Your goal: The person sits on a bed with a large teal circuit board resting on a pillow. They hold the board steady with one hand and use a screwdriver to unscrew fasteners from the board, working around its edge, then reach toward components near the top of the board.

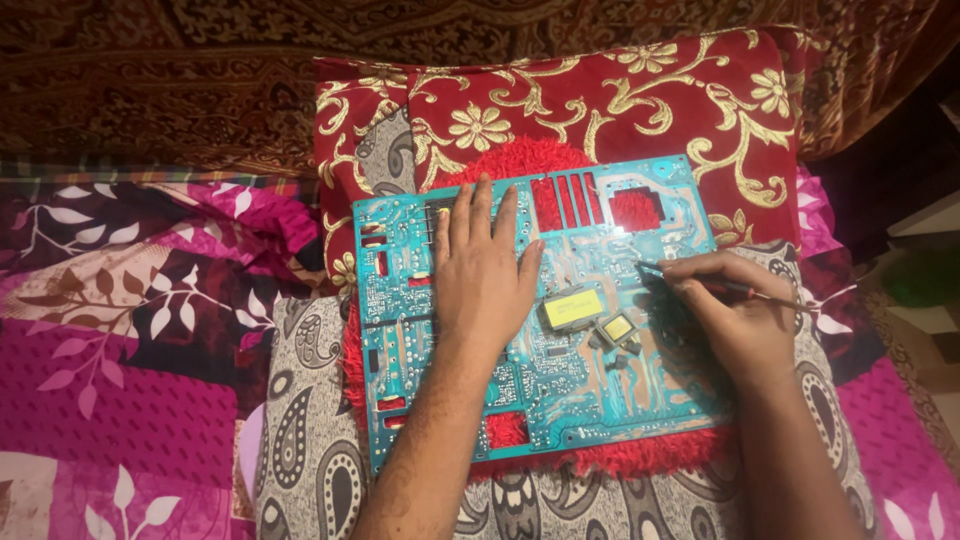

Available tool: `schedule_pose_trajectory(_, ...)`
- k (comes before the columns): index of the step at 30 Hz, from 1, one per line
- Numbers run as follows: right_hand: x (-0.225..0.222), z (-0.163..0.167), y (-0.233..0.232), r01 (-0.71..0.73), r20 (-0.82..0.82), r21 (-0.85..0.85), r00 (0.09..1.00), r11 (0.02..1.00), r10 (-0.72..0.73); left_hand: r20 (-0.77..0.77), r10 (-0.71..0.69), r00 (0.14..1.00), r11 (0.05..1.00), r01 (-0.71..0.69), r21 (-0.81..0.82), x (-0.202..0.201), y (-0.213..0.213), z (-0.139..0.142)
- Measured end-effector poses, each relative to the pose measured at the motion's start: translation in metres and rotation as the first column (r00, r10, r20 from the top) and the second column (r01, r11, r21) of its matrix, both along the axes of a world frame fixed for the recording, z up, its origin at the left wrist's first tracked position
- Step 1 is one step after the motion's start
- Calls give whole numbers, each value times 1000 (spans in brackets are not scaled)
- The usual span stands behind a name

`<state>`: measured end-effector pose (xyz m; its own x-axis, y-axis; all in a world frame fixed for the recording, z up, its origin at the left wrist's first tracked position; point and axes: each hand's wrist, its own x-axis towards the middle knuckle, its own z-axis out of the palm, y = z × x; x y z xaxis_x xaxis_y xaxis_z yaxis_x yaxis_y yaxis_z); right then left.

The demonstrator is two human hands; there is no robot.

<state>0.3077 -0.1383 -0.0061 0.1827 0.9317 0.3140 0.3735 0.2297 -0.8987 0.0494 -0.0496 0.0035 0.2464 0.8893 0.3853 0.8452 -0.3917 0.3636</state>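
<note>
A large teal circuit board (600, 400) lies solder side up on a red shaggy mat (520, 160). My left hand (485, 275) rests flat on the board's upper left part, fingers together and pointing away from me. My right hand (725, 310) grips a thin dark tool (720, 285) like a pen, its tip touching the board near the right side. Two small yellow-topped components (573, 308) sit loose on the board between my hands, with a few tiny dark parts (615, 358) beside them.
The mat rests on a grey paisley cushion (310, 460). A red pillow with gold flowers (600, 100) stands behind the board. Pink floral bedding (120, 330) spreads to the left. A dark gap and pale surfaces (920, 260) lie at the right edge.
</note>
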Motion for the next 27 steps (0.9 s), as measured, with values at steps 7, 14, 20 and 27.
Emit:
schedule_pose_trajectory(7, 1, -2, 0, -27, -68, -25, 997, 999, 25, 3, 1, 1000, 1000, -1, 19, 0, 0, 0)
schedule_pose_trajectory(14, -1, 2, -1, -8, 51, -16, 999, 1000, 9, -2, -1, 1000, 1000, 1, 23, -1, 0, 0)
schedule_pose_trajectory(20, -2, 8, -2, 24, 220, 12, 975, 1000, -27, -7, -1, 1000, 1000, 1, 8, 0, 0, 0)
schedule_pose_trajectory(27, -3, 6, -1, 20, 97, -36, 995, 999, -16, -17, 3, 1000, 1000, -3, 10, 0, 0, 0)
